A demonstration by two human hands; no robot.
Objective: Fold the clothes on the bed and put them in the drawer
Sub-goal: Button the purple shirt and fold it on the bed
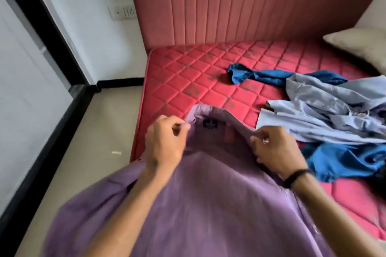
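Note:
A purple collared shirt (pixel 208 194) hangs spread out in front of me over the near corner of the red quilted mattress (pixel 188 81). My left hand (pixel 165 142) pinches the shirt at the left end of its collar. My right hand (pixel 275 148) grips the fabric at the right shoulder beside the collar. A dark label shows inside the collar between the two hands. To the right on the mattress lie a crumpled light blue shirt (pixel 325 115) and a bright blue garment (pixel 342 162) partly under it. No drawer is in view.
A padded red headboard (pixel 240 2) stands behind the mattress. A beige pillow (pixel 361 46) lies at the far right. Left of the bed is beige floor (pixel 100 131), a white wall with a socket plate (pixel 123 12) and a black-framed glass door (pixel 31 69).

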